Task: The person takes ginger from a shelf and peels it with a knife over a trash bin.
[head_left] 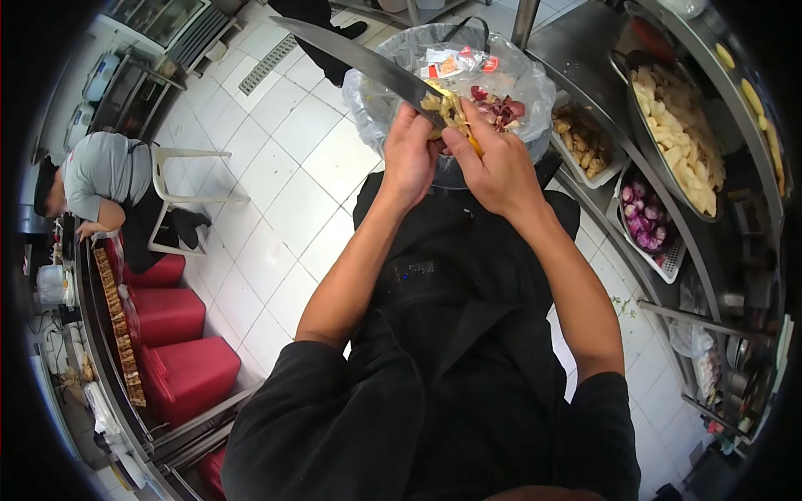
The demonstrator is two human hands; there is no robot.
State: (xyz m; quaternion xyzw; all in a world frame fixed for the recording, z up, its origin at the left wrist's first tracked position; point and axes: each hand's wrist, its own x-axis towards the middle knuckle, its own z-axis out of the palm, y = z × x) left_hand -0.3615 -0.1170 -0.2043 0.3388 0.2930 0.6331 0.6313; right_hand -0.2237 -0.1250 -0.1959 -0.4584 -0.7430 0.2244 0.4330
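Observation:
A large knife (363,63) points to the upper left above a bin lined with clear plastic (368,104). My right hand (501,171) is closed around its yellow handle, mostly hidden by the fingers. Pale peelings (444,104) cling to the blade near the handle. My left hand (409,163) is closed beside the blade, fingers curled beneath it; what it grips is hidden. Inside the bin lie reddish-purple skins (499,108) and a red-and-white wrapper (455,63).
At the right are pale peeled pieces (681,125) in a large pan, brown roots (581,142) and purple bulbs (643,217) in trays. A seated person (104,179) is at the left beside red bins (192,371). Another person's dark-clothed leg (322,37) stands beyond the bin.

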